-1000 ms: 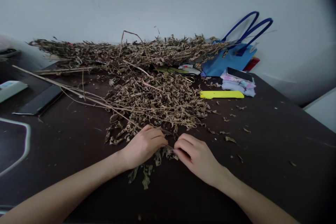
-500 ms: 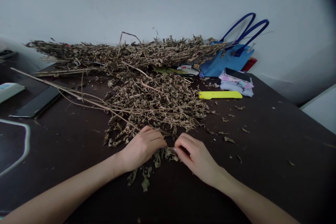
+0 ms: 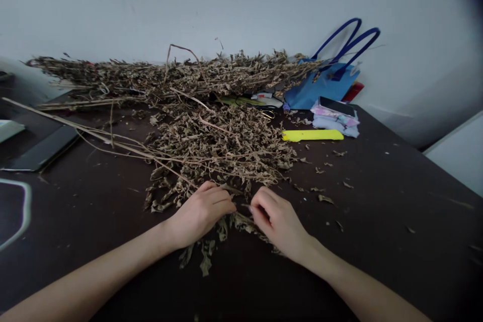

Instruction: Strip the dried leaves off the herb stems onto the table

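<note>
My left hand (image 3: 204, 211) is closed around a dried leafy stem, and dull green leaves (image 3: 206, 256) hang below its fingers. Close by on the right, my right hand (image 3: 281, 221) pinches with thumb and forefinger at a thin dried stem (image 3: 245, 206). A short gap separates the two hands. Withered leaves (image 3: 243, 222) run beneath the gap and on under the right hand. Just beyond my hands spreads a heap of dried leafy stalks (image 3: 226, 146), with long bare stems (image 3: 94, 133) reaching out to the left.
A thicker bundle of dried plants (image 3: 181, 75) lies along the wall. To the right are a yellow-handled tool (image 3: 313, 135), a blue bag (image 3: 309, 91), and a phone (image 3: 337, 106) on folded cloth. Scissors (image 3: 268, 113) sit behind the heap. A dark flat slab (image 3: 43, 148) lies left.
The view has shifted slightly, so most things sit a little further left. More of the leafy sprig shows below my right hand, and a thin stem end is visible at its fingertips.
</note>
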Demonstrator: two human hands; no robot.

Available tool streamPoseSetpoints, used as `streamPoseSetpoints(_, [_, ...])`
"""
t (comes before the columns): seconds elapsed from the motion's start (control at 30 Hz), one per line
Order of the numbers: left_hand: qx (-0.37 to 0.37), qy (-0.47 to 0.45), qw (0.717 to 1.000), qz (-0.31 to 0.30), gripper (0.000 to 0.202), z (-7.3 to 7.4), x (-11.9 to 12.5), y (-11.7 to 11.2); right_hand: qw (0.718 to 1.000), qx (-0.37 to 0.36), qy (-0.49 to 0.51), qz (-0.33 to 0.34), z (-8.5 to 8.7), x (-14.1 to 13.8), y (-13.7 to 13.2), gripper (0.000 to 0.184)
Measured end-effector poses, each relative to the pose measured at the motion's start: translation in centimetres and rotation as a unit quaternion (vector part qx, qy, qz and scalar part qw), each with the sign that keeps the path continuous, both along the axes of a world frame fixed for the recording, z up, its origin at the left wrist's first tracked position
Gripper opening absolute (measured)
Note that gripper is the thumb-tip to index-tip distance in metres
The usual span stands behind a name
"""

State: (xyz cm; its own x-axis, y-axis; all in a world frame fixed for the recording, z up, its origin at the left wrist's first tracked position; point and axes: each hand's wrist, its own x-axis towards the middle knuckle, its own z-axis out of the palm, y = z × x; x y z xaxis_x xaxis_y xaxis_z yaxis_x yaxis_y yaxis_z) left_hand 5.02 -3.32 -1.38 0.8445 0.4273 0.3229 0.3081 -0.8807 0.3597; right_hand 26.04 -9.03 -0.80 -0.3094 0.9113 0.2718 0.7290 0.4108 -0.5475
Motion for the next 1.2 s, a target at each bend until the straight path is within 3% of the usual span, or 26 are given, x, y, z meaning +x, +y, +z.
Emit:
streamPoseSetpoints(0.1, [0.004,-0.009,1.0,0.001,0.019,-0.2,0.0,0.0,0.999,0.02,-0.003,-0.036,-0.1,0.6,0.5,0.014])
streamPoseSetpoints(0.2, [0.007,-0.023,1.0,0.006,0.017,-0.5,0.0,0.0,0.999,0.007,-0.039,-0.029,-0.3,0.9,0.8,0.016])
streamPoseSetpoints(0.4, [0.023,-0.022,0.999,0.009,0.017,-0.3,-0.1,0.2,0.999,-0.037,-0.006,0.012,0.9,1.5,0.9,0.01])
streamPoseSetpoints(0.6, [0.041,-0.021,0.999,0.024,0.016,0.2,-0.1,0.2,0.99,-0.1,0.0,0.096,2.7,2.0,0.4,0.006])
streamPoseSetpoints(0.77, [0.04,-0.028,0.998,0.03,0.014,0.5,0.0,0.1,0.994,-0.046,-0.037,0.093,2.3,1.5,0.0,0.003])
streamPoseSetpoints(0.87, [0.034,-0.029,0.999,0.028,0.015,0.4,-0.1,0.2,0.994,-0.029,-0.045,0.099,2.2,1.2,-0.1,0.011])
streamPoseSetpoints(1.2, [0.041,-0.026,0.998,0.03,0.016,0.3,-0.2,0.3,0.995,-0.062,-0.027,0.075,1.9,1.2,0.1,0.014])
